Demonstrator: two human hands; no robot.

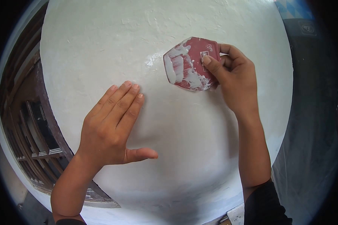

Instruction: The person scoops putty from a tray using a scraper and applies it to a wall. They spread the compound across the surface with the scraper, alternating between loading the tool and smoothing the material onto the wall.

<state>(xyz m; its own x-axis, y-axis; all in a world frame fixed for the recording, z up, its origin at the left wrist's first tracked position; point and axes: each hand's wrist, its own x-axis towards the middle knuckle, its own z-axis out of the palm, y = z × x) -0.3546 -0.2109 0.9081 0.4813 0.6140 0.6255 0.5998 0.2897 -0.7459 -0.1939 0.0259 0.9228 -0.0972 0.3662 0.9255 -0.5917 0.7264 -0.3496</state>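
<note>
My right hand (233, 69) pinches a dark red putty scraper (195, 56) at its right side, thumb on the face and fingers behind. White paste is smeared over the left half and lower edge of the scraper, and a "5" marking shows near its top right. Behind it stands a white wall (101, 45) with small bumps and ridges. My left hand (110, 123) lies with its palm toward the wall, fingers straight and thumb stretched out to the right. Nothing is in it. A shiny wet-looking patch (153, 60) shows on the wall between the hand and the scraper.
To the left is a brown wooden window frame (45, 101) with bars. A dark grey surface with a small logo (307, 28) runs along the right side. Blue and white patterning (294, 9) shows at the top right. Some objects (229, 217) sit at the bottom, partly hidden.
</note>
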